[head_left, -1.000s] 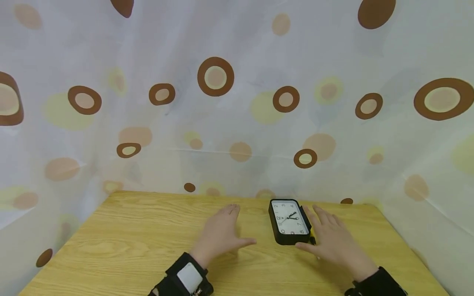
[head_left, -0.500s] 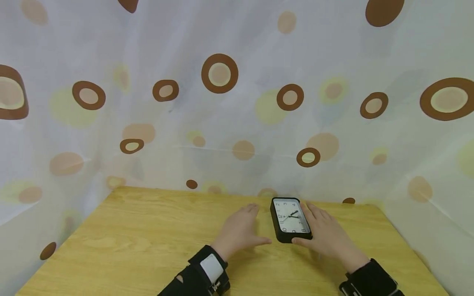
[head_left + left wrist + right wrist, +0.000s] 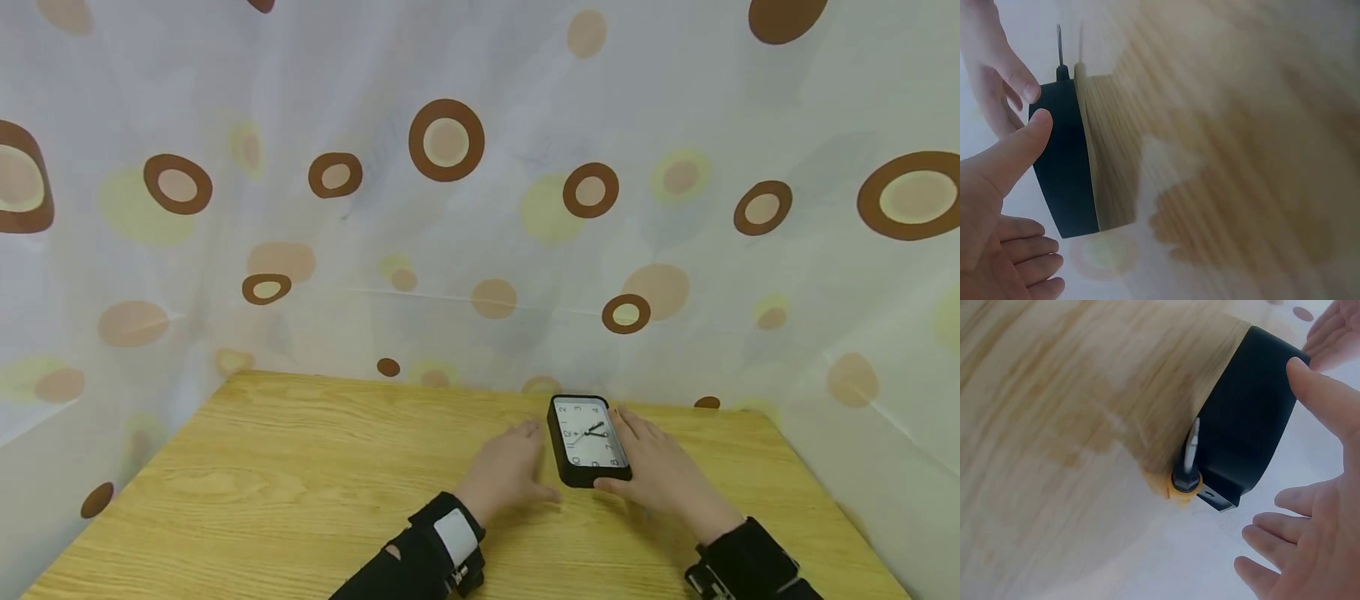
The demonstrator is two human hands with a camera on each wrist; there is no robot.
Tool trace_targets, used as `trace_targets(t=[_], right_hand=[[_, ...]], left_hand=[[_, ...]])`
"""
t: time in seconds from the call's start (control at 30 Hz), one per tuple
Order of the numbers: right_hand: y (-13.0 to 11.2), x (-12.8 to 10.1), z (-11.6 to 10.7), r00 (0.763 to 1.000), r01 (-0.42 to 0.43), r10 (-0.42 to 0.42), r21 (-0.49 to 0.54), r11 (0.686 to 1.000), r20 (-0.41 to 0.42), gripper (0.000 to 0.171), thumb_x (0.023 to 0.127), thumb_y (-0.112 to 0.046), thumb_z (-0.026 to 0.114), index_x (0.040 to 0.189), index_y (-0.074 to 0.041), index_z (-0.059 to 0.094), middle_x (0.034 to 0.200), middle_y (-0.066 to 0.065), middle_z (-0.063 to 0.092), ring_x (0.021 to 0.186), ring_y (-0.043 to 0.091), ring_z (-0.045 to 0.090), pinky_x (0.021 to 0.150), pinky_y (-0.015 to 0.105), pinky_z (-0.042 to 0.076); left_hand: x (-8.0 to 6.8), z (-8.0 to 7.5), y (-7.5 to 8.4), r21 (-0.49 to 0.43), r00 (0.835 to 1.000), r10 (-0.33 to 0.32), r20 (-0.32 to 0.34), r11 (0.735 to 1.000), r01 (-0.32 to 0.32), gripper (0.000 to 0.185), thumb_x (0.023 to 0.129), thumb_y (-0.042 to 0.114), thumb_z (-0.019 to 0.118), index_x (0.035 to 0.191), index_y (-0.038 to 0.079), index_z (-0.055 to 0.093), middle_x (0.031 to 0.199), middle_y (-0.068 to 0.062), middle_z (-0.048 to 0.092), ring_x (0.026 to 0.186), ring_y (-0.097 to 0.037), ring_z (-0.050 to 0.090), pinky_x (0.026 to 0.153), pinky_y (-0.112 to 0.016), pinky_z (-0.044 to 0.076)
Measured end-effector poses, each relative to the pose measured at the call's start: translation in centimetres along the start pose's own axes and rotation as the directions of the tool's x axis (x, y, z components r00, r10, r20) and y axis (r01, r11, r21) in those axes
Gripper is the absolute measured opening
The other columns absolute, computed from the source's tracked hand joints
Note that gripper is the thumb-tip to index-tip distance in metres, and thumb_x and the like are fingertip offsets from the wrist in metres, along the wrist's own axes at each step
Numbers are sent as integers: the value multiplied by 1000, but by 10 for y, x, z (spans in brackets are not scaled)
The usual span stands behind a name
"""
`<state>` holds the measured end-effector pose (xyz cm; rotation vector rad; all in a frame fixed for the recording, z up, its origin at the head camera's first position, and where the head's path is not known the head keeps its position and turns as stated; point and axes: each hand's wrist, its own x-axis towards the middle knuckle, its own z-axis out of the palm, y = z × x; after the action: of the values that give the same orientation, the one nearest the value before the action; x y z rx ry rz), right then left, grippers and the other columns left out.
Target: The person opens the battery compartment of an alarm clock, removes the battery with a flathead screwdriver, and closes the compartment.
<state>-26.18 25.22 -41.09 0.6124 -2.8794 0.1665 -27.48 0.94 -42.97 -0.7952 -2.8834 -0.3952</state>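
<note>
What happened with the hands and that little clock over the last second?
Both hands closed in on the clock: the left hand slid right until it reached the clock's left side, and the right hand moved left up against its right edge. The clock stayed face up on the table, not lifted.

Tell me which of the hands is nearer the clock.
Right. The right hand lies against the clock on its right edge; the left hand rests on the table just left of it.
</note>
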Motion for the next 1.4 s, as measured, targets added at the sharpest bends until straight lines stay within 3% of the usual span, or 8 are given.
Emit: trace_targets(t=[0.17, 0.43, 0.73, 0.97, 1.17, 1.27, 1.4], right_hand=[[1, 2, 2, 1000, 5, -5, 5, 1000, 29, 107, 82, -50, 89, 157, 10, 40, 160, 33, 45, 141, 54, 50, 110, 64, 47], [2, 4, 5, 994, 2, -4, 19, 1000, 106, 100, 86, -40, 88, 157, 12, 40, 162, 35, 40, 143, 55, 48, 113, 63, 45], [5, 4, 3, 992, 34, -30, -26, 999, 124, 84, 85, -22, 90, 148, 17, 50, 157, 36, 46, 140, 53, 52, 113, 61, 46], [5, 4, 1, 990, 76, -71, -31, 997, 122, 81, 83, -24, 92, 145, 14, 56, 153, 33, 53, 136, 51, 56, 111, 59, 48], [3, 3, 2, 994, 79, -77, -20, 997, 76, 79, 74, -34, 98, 134, 8, 67, 144, 29, 63, 129, 47, 63, 107, 57, 52], [0, 4, 0, 995, 77, -75, -31, 997, 65, 78, 70, -38, 99, 129, 6, 71, 137, 25, 68, 126, 45, 66, 105, 55, 54], [-6, 3, -4, 994, 74, -71, -38, 996, 77, 78, 70, -43, 99, 126, 5, 73, 134, 23, 71, 124, 43, 67, 102, 54, 55]], left_hand=[[3, 5, 8, 44, 999, 37, 18, 998, -38, 105, 79, 57, 91, 158, 3, 48, 163, -14, 50, 152, -27, 49, 122, -36, 43], [0, -1, 21, 70, 991, 63, 120, 995, -72, 103, 84, 55, 87, 162, 5, 41, 170, -14, 40, 156, -26, 42, 125, -34, 39], [1, 1, 22, 164, 988, 88, 126, 981, -108, 94, 90, 51, 84, 162, 6, 43, 170, -9, 40, 158, -23, 40, 126, -30, 36], [0, -1, 23, 234, 988, 98, 120, 964, -124, 77, 95, 43, 80, 157, 7, 51, 165, -6, 49, 154, -19, 46, 123, -29, 39], [0, -3, 22, 308, 991, 123, 61, 942, -135, 57, 97, 41, 78, 143, 10, 65, 153, -4, 63, 139, -18, 62, 112, -28, 51], [0, -2, 21, 317, 991, 131, 7, 940, -126, 41, 97, 40, 79, 127, 13, 74, 141, -2, 71, 121, -14, 72, 95, -26, 59], [-1, -4, 19, 312, 990, 134, -49, 943, -112, 26, 94, 39, 82, 107, 17, 77, 129, 1, 77, 98, -10, 76, 75, -24, 60]])
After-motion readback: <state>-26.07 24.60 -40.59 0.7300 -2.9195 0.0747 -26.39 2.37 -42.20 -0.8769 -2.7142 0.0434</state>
